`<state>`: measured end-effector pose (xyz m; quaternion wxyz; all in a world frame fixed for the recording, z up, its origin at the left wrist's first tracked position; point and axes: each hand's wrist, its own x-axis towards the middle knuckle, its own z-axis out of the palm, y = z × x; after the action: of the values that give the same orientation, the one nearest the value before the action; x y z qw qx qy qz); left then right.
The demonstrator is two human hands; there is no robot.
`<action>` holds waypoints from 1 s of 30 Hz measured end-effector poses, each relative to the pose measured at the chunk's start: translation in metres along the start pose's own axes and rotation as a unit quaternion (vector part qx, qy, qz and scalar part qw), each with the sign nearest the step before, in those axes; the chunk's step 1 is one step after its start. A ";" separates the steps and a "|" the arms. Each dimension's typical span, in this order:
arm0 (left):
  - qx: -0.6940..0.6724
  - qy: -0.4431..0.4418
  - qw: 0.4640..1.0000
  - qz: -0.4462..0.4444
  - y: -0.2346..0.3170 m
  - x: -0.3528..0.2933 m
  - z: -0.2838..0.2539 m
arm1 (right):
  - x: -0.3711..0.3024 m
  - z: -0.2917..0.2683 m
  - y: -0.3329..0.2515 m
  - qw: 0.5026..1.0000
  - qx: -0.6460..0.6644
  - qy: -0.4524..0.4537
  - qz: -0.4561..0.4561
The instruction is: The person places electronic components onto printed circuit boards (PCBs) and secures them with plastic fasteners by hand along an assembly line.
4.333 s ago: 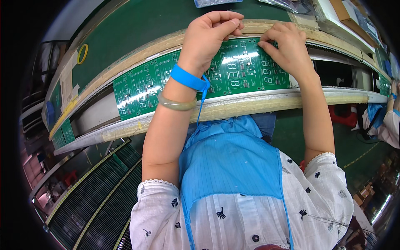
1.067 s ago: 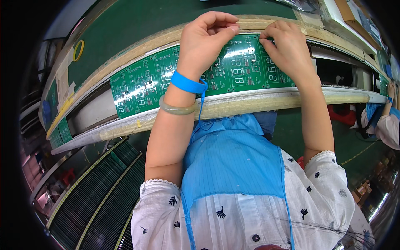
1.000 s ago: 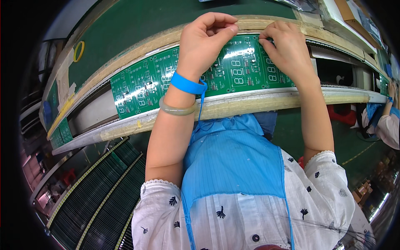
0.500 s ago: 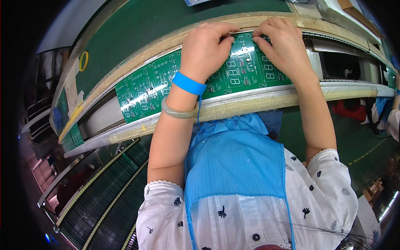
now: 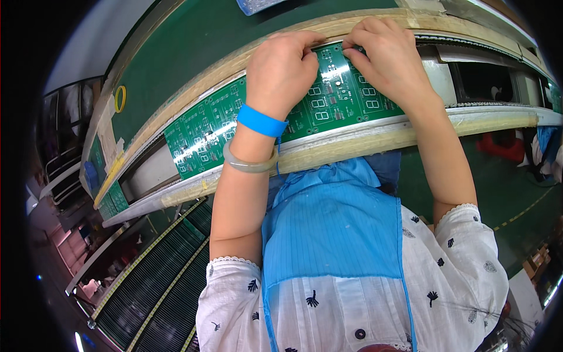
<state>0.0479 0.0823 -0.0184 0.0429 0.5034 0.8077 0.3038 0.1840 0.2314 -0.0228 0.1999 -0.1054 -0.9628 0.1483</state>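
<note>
A long green circuit board (image 5: 343, 97) with white digit outlines and small parts lies between the two rails of a track in front of me. My left hand (image 5: 282, 70), its wrist in a blue band (image 5: 262, 121), lies over the board's middle with bent fingers at the far edge. Just right of it, my right hand (image 5: 388, 61) has thumb and fingertips drawn together at the same edge. Both hands seem to pinch the board's rim; the fingertips are partly hidden. A thin blue cord hangs from the wristband.
Tape-wrapped rails (image 5: 328, 146) run along both sides of the track. Beyond lies a green surface with a yellow tape ring (image 5: 120, 99) and a blue tray (image 5: 258, 6). Black slotted racks (image 5: 158, 281) stand low on the left. More green boards (image 5: 114, 201) sit at the track's left end.
The view has turned slightly, so the far side shifts left in the picture. My hands keep about the same place at the board's far edge.
</note>
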 end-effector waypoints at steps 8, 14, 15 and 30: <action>0.052 0.007 0.998 0.019 0.005 0.003 0.000 | 0.001 0.000 0.000 1.000 -0.005 0.000 -0.001; -0.003 -0.014 1.000 -0.017 0.005 0.001 -0.003 | 0.001 0.000 0.000 1.000 -0.011 -0.005 0.000; -0.007 -0.010 1.000 -0.011 0.005 0.001 -0.002 | 0.001 0.000 0.001 1.000 -0.011 -0.002 -0.002; -0.023 0.027 0.999 0.007 0.002 -0.005 0.002 | 0.002 -0.002 -0.001 1.000 0.003 -0.012 -0.001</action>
<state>0.0529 0.0795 -0.0200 0.0308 0.4994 0.7980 0.3360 0.1832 0.2319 -0.0197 0.1888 -0.1015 -0.9647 0.1526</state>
